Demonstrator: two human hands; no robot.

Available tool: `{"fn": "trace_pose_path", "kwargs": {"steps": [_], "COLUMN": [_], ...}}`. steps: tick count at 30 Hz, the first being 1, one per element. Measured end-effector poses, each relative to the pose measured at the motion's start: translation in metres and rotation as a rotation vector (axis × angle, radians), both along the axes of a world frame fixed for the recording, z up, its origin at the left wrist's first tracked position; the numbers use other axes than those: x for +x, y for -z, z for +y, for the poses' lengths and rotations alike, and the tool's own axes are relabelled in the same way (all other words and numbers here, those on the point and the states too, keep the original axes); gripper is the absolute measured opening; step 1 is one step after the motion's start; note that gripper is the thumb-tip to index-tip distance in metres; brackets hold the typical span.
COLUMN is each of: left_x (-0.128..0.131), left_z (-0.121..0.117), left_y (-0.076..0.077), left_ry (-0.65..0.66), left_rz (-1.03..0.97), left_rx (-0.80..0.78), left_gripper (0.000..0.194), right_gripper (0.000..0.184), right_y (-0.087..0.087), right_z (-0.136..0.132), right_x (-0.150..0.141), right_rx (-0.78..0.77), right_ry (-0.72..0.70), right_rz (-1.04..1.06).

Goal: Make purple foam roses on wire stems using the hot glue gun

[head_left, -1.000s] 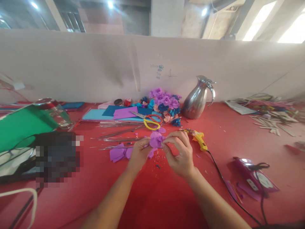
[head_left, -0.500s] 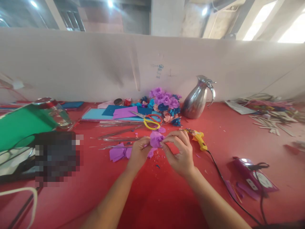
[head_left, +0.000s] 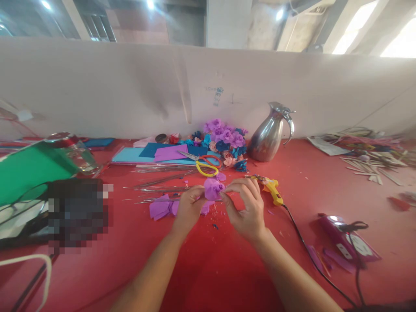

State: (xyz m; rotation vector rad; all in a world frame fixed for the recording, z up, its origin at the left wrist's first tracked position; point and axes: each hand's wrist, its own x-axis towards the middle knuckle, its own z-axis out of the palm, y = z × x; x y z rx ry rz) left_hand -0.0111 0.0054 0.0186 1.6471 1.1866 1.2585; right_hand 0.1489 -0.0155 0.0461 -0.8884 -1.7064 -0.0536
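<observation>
Between my two hands is a purple paper flower (head_left: 213, 189), its petals curled round a darker rolled middle. My left hand (head_left: 192, 203) pinches it from the left side. On the right, the thumb and fingertips of my right hand (head_left: 246, 207) close on the edge of its petals. Below and behind my left hand lie loose purple paper petals (head_left: 160, 207) on the red table. Thin wire stems (head_left: 152, 189) lie just beyond them. Scissors (head_left: 208, 166) with yellow and red handles rest behind the flower. A yellow glue gun (head_left: 272, 190) lies beside my right hand.
Finished paper flowers (head_left: 224, 136) are heaped by the wall, next to a metal jug (head_left: 268, 136). Coloured paper sheets (head_left: 169, 152) lie at the back. A glass jar (head_left: 76, 154) stands left; a purple power socket box (head_left: 347, 240) with cords sits right, near wooden sticks (head_left: 373, 167).
The flower has turned slightly in my fingers, and its petals look more ruffled. Both hands stay almost in the same place, still holding it.
</observation>
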Motion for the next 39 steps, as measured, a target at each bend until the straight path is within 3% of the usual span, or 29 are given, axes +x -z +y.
{"fn": "trace_pose_path", "kwargs": {"steps": [27, 39], "left_x": [-0.0002, -0.002], "left_z": [0.0008, 0.0028], "left_y": [0.0013, 0.004], "left_ry": [-0.049, 0.052], "left_rz": [0.007, -0.087], "left_rx": [-0.014, -0.059], "left_gripper": [0.017, 0.022], "right_gripper": [0.013, 0.012], "right_y": [0.0023, -0.0016], "right_z": [0.0005, 0.0016], "right_x": [0.0015, 0.002], "right_rx": [0.011, -0.004], "right_ry": [0.02, -0.041], "right_rz": [-0.07, -0.035]}}
